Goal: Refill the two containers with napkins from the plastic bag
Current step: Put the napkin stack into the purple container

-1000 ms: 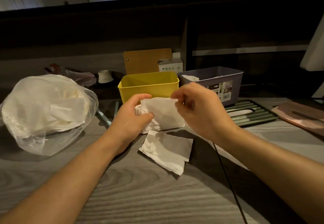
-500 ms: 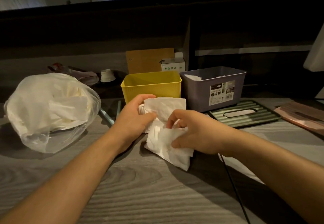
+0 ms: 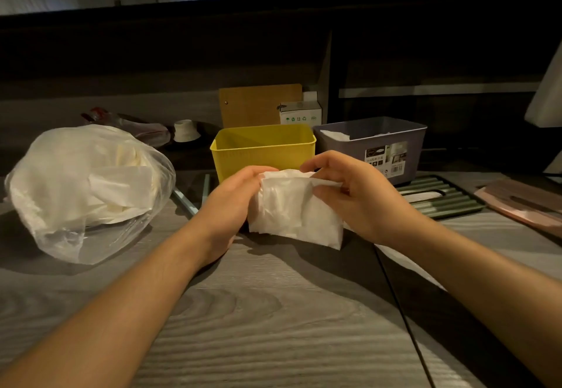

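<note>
Where a loose napkin lay apart on the desk a moment ago, it has now been gathered onto the napkin stack, which both hands hold just above the desk in front of the yellow container; the left hand grips its left edge with curled fingers, the right hand pinches the top right corner; so the bundle looks squared and ready to drop in. Its long axis runs left to right, faces upright toward the camera, folded top edge up; the grey container already shows some napkins; the plastic bag sits well to the left, still holding more.
</note>
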`<move>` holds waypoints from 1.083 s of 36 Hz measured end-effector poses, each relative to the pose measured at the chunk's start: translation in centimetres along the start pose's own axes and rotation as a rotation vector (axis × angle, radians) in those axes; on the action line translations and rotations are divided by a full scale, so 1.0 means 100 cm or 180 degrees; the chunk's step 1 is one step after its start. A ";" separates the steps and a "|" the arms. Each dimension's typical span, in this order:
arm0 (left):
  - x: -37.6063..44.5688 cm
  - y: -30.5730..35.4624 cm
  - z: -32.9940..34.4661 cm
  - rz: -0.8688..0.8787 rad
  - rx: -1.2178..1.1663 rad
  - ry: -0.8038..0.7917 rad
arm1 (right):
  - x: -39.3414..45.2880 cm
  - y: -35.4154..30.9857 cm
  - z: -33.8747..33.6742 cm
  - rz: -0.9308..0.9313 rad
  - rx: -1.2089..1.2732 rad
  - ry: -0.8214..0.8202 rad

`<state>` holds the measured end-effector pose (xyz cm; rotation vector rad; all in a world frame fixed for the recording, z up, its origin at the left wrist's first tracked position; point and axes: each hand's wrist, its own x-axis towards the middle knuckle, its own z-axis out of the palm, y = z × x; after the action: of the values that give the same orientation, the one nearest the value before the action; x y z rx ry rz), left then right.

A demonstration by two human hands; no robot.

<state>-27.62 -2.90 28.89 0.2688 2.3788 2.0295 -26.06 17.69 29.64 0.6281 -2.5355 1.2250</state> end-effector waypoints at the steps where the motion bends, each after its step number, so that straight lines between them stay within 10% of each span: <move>1: -0.001 0.001 0.000 -0.0031 -0.0114 -0.0070 | 0.000 0.001 0.001 -0.0002 -0.0034 0.0002; 17: 0.001 -0.008 -0.005 0.0333 -0.0013 -0.0199 | 0.002 -0.002 -0.004 0.1137 0.0847 -0.0722; 25: 0.003 -0.011 -0.007 0.0346 0.0054 -0.0331 | 0.000 0.001 -0.002 0.0703 -0.0319 -0.0139; 39: 0.001 -0.011 -0.006 0.0457 0.0473 -0.0584 | -0.003 -0.004 -0.002 0.0985 -0.0040 0.0086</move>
<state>-27.88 -3.66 27.89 0.6157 2.4608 1.7907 -25.55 17.72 29.93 0.2178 -2.6865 1.3000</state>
